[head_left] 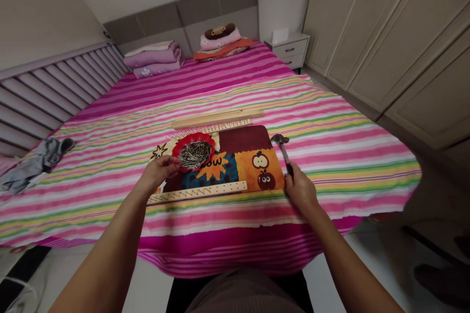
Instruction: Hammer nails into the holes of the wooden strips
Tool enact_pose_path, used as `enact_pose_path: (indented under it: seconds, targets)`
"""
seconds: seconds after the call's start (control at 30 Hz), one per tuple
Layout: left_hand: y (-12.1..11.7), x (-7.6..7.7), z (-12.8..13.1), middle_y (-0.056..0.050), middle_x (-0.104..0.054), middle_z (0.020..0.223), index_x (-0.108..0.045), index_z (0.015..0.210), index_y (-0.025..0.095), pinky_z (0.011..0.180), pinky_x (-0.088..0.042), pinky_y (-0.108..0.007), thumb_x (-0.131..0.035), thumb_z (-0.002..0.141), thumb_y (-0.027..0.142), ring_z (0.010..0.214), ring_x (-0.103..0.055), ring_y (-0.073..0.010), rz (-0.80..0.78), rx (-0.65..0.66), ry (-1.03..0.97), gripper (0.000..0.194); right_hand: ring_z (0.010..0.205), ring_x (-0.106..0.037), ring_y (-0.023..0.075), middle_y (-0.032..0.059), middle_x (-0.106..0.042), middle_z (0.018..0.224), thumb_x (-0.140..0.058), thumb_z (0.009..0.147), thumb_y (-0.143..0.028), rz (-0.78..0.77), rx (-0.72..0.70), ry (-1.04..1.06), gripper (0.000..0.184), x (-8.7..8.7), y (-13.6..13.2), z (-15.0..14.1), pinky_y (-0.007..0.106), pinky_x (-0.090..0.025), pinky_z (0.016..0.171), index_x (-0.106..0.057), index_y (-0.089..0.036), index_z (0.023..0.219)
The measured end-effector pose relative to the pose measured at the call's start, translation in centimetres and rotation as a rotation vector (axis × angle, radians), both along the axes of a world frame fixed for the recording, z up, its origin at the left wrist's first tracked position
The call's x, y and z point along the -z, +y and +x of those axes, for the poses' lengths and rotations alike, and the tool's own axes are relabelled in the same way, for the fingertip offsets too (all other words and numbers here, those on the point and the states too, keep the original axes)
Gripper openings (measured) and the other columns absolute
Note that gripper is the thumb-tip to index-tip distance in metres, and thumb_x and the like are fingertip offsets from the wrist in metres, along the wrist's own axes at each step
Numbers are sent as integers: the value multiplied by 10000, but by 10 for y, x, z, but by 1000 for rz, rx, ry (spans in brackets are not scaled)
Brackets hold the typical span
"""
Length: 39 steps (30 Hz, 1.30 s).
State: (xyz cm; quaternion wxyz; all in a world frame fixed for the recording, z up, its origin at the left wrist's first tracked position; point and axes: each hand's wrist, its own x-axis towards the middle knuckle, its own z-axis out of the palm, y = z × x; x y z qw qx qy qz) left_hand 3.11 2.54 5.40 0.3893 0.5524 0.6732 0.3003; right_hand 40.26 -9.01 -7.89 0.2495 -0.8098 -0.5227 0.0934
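My left hand pinches the near-left rim of a red scalloped bowl heaped with loose metal nails. The bowl is over a colourful printed mat with apples on it. In my right hand is a claw hammer, gripped by its dark handle, its head pointing away from me just past the mat's right edge. Along the mat's near edge lies a wooden strip with a row of nails and several small holes. Beyond the bowl, a second strip bristles with upright nails.
A plain wooden batten lies behind the nailed strip. Everything rests on a bed with a striped cover. Grey clothing lies at the left, folded bedding by the headboard. A nightstand and wardrobe stand at the right.
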Motion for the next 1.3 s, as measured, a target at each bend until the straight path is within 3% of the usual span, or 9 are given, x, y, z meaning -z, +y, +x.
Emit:
enact_pose_path:
  seconds: [0.27,0.4,0.5,0.7,0.87,1.07,1.3]
  targets:
    - [-48,-15,22,-83,-722,838,-724,851,144,704,-576,-351,-862,369,377,716,-667,-195,-96,29,-268,552,829,-609,215,115,-694,1034,-429,881,-237,-3,13,29,467,-4,0,-1,271,-406,640,-509,-136,1329]
    - [-68,-13,35,-73,-716,836,-726,876,151,766,-579,-372,-863,413,368,730,-677,-196,-117,57,-331,529,828,-607,222,116,-694,1014,-418,883,-239,-26,20,42,463,-6,0,-1,274,-409,632,-515,-136,1324]
    - [-79,-3,46,-66,-707,780,-730,858,148,765,-579,-384,-848,434,428,688,-669,-189,-132,46,-343,522,810,-608,222,116,-693,1023,-420,885,-242,-48,32,53,469,-9,-1,-2,278,-407,632,-505,-141,1335]
    - [-95,29,63,-74,-721,856,-736,841,161,752,-558,-358,-799,466,547,742,-654,-193,11,35,-260,541,848,-610,242,133,-678,1077,-402,895,-244,-75,30,49,486,-11,-1,-3,295,-417,656,-474,-132,1363]
    - [-104,51,72,-57,-736,862,-728,905,180,819,-525,-342,-712,601,498,771,-663,-188,130,-33,-82,440,880,-610,246,139,-674,1088,-402,895,-228,-87,17,50,495,-12,-1,-2,301,-429,687,-458,-121,1375]
    - [-101,67,79,-16,-745,844,-712,845,212,820,-513,-309,-617,690,428,801,-673,-181,227,-72,93,282,871,-614,233,123,-675,1084,-418,892,-229,-108,29,55,491,-16,-2,-3,287,-436,680,-462,-144,1374]
    - [-100,78,83,-13,-742,844,-698,817,227,773,-510,-286,-582,752,393,801,-674,-181,442,27,298,213,922,-609,241,124,-668,1125,-408,898,-225,-96,19,57,489,-13,-2,-3,297,-445,720,-458,-129,1375]
